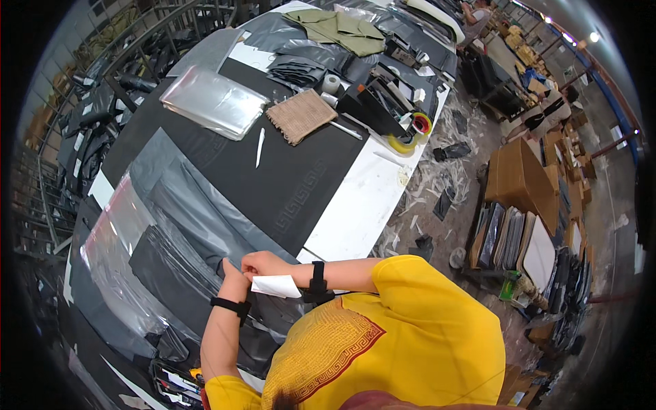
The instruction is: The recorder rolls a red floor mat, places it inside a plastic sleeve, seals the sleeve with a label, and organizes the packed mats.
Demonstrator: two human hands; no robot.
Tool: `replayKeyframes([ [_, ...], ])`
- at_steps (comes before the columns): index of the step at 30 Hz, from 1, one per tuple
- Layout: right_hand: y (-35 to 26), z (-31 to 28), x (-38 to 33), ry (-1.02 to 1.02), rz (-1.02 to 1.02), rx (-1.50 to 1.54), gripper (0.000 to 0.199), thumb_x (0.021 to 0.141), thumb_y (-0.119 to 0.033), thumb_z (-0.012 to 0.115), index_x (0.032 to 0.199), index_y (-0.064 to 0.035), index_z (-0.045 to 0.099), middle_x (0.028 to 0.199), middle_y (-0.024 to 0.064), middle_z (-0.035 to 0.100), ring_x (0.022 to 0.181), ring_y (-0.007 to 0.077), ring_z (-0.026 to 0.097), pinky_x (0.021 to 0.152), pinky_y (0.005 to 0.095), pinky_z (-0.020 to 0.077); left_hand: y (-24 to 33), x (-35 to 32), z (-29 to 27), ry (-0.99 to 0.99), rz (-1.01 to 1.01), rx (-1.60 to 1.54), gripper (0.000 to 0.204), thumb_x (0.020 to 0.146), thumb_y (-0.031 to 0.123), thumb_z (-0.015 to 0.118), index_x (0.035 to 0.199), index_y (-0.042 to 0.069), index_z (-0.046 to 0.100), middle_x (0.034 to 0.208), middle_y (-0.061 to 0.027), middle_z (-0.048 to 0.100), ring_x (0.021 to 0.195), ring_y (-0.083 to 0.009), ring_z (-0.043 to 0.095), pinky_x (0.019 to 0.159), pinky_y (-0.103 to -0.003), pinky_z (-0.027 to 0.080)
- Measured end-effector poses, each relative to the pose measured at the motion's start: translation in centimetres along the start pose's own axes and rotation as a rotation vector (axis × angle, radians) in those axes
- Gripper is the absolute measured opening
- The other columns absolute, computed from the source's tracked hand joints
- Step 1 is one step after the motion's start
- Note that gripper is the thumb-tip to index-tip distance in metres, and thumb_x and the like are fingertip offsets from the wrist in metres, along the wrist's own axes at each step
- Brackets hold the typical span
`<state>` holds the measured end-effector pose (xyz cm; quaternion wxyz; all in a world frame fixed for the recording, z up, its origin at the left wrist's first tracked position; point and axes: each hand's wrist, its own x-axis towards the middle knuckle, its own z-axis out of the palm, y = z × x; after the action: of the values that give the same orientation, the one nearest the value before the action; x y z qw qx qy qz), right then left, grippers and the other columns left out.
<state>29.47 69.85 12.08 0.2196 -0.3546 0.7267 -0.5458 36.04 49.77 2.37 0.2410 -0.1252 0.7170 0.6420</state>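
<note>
1. At a packing desk (355, 205), a person in a yellow shirt brings both hands together over a dark garment in a clear plastic bag (171, 266). The right hand (263, 263) is curled, fingers pressed together, just above a small white paper slip (275, 285) — whether it pinches the slip or only rests against it cannot be told. The left hand (231, 279) sits touching the right, fingers hidden; its state cannot be told.

2. The slip lies just under the right wrist, off the bag's surface. A loose hold could let it drop to the littered floor (437, 198) on the right-hand side, where it would be lost among the scraps.

3. The bagged garment, directly beyond the hands, is slick film — a push from either wrist could slide it or crease it.

4. Well beyond the hands lie a white blade-like tool (260, 147), a woven brown piece (301, 116) and rolls of tape (410, 133) near the desk's edge; a long reach for them could drag a sleeve across the clear bags (213, 101).
</note>
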Motion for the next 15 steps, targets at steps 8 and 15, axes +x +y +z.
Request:
replayKeyframes([
  [8,-0.1,1.6,-0.1,-0.021,0.086,0.213,0.007,0.08,-0.006,0.063,0.085,-0.0011,0.06,0.075,0.0117,0.063,0.066,0.0181,0.059,0.06,0.0309,0.0463,5.7,-1.7,0.5,-0.068,0.067,1.093,0.024,0.081,0.028,0.064,0.101,0.013,0.066,0.102,-0.009,0.069,0.101,-0.0277,0.065,0.081,-0.04,0.052],
  [15,-1.0,1.9,-0.1,-0.068,0.082,0.088,0.009,0.08,-0.008,0.064,0.085,-0.0013,0.061,0.075,0.0112,0.064,0.068,0.0176,0.061,0.061,0.0308,0.0475,5.1,-2.2,1.8,0.111,-0.326,0.551,0.035,0.072,0.018,0.071,0.104,0.007,0.064,0.106,-0.0077,0.068,0.104,-0.0253,0.063,0.081,-0.034,0.052],
])
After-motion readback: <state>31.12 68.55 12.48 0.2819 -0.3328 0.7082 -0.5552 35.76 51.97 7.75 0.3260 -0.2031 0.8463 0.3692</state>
